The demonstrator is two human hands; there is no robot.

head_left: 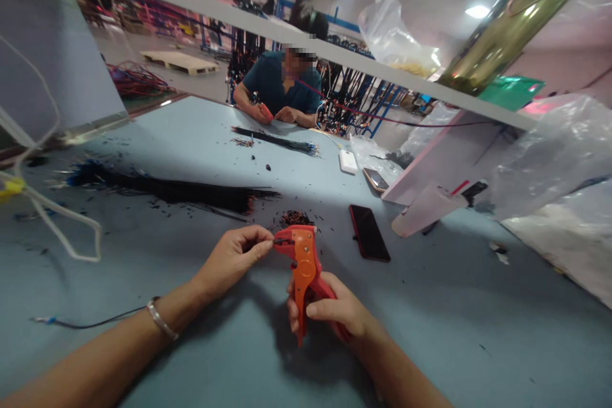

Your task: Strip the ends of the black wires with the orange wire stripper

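My right hand (329, 306) is closed round the handles of an orange and red wire stripper (305, 264), its head tilted up and its jaws facing left. At those jaws my left hand (241, 252) pinches the end of a thin black wire (102, 320). The wire runs back beneath my left wrist, and its other end, with a blue sleeve and a metal terminal, lies at the left. Just behind the stripper's head is a pile of small black and copper-coloured offcuts (296, 218). A long bundle of black wires (182, 193) rests beyond my left hand.
A dark phone (369, 233) lies right of the stripper. Farther back are another phone (375, 180), a white box (348, 162) and a second wire bundle (277, 141). A person (282, 89) across the table holds a red tool. A white cable loop (98, 242) hangs at left.
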